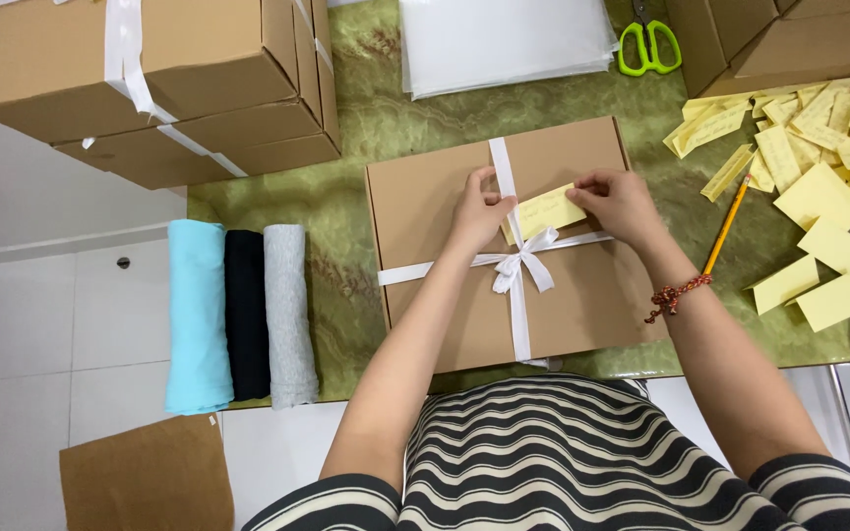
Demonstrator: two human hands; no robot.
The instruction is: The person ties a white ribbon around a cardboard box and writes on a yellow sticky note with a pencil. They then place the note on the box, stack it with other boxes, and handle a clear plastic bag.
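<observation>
We note three fabric rolls at the green tabletop edge, stacked cardboard boxes, green scissors, scattered yellow slips, one pencil.

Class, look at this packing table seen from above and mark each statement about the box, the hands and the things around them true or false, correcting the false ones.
1. Both hands, the left hand and the right hand, touch a yellow card. True.
2. The flat brown box is tied with red ribbon. False: the ribbon is white, with a bow.
3. Three fabric rolls lie to the left of the box. True.
4. The scissors have blue handles. False: the handles are green.
5. A pencil lies to the right of the box. True.
</observation>
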